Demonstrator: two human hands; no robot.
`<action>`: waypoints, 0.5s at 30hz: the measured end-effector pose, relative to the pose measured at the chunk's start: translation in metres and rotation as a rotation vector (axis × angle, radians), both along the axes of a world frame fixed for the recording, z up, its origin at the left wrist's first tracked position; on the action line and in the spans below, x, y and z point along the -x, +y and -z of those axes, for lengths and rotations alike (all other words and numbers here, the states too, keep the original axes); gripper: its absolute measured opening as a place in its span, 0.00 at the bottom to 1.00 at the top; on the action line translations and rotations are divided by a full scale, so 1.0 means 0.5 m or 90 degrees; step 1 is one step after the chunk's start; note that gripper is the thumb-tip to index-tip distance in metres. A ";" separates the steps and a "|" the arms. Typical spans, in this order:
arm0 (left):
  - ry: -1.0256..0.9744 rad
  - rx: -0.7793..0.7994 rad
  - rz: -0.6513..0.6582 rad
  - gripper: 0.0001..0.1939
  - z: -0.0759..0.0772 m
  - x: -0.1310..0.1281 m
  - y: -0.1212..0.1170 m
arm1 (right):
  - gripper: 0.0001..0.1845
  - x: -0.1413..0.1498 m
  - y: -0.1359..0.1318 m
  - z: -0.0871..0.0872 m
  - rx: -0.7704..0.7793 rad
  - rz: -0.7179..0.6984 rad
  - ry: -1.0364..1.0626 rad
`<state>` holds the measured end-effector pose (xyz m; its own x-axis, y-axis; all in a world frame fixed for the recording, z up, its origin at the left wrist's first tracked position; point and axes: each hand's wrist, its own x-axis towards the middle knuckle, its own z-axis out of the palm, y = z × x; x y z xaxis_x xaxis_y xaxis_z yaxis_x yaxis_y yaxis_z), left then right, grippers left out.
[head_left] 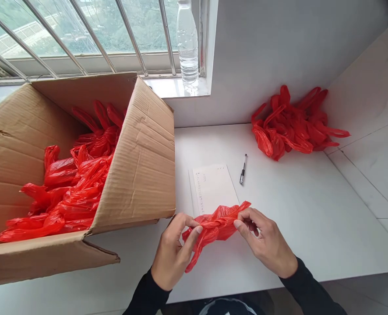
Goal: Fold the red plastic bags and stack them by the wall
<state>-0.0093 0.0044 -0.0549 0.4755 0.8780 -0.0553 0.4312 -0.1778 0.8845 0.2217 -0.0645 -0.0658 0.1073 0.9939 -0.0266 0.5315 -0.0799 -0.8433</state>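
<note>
A crumpled red plastic bag [217,224] hangs just above the white table's [295,218] front edge, held between both hands. My left hand [174,251] pinches its left end with thumb and fingers closed. My right hand [264,240] pinches the right end in the same way. Behind the bag lies a white sheet of paper [213,187] with small print.
A large open cardboard box [138,162] on the left holds several red bags [72,183]. Another heap of red bags [292,124] lies at the back right against the wall. A pen [243,169] rests beside the paper. A clear water bottle [187,46] stands on the windowsill.
</note>
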 end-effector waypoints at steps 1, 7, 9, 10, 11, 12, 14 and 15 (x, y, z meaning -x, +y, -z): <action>-0.003 0.006 -0.005 0.08 0.000 0.003 0.000 | 0.11 -0.003 -0.001 0.000 -0.003 0.003 -0.005; -0.028 -0.029 0.059 0.10 0.008 -0.014 -0.011 | 0.05 0.031 0.008 -0.008 -0.007 -0.031 0.029; -0.034 -0.043 0.060 0.05 0.010 -0.014 -0.017 | 0.04 0.041 0.010 -0.009 0.007 -0.059 0.036; -0.036 -0.043 0.051 0.03 0.010 -0.011 -0.019 | 0.07 0.042 0.009 -0.008 0.007 -0.062 0.041; -0.038 -0.041 0.035 0.04 0.009 -0.006 -0.021 | 0.09 0.040 0.008 -0.007 0.005 -0.054 0.047; -0.040 -0.036 0.014 0.05 0.008 -0.001 -0.022 | 0.10 0.035 0.006 -0.005 0.001 -0.033 0.056; -0.042 -0.020 -0.029 0.07 0.006 0.010 -0.025 | 0.11 0.021 0.001 -0.004 0.007 0.011 0.076; -0.042 -0.009 -0.044 0.07 0.004 0.014 -0.027 | 0.11 0.014 0.000 -0.004 0.017 0.024 0.086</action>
